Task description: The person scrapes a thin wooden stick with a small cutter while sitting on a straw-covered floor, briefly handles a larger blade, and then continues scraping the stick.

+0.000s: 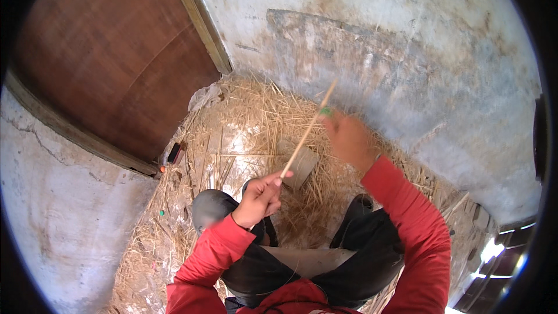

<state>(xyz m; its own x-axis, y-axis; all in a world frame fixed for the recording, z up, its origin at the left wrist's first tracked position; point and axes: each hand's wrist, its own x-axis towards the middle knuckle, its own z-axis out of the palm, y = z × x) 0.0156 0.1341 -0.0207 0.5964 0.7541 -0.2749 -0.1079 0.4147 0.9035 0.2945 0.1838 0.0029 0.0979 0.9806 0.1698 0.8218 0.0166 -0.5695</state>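
My left hand [260, 199] is closed around the lower end of a thin, pale stick [302, 140], which looks like a bamboo or reed strip. The stick slants up and to the right, away from me. Near its upper part, my right hand [350, 142] is blurred by motion, with its fingers drawn together at a small green object [326, 112] beside or against the stick. What the green object is does not show clearly. Whether the right fingers also touch the stick cannot be made out.
Loose straw [250, 102] covers the floor, with a flat greyish block [299, 164] lying between my feet. A brown door [116, 52] stands at the left, and a stained wall [407, 70] rises ahead and right. A small black-and-red item [175, 152] lies by the door.
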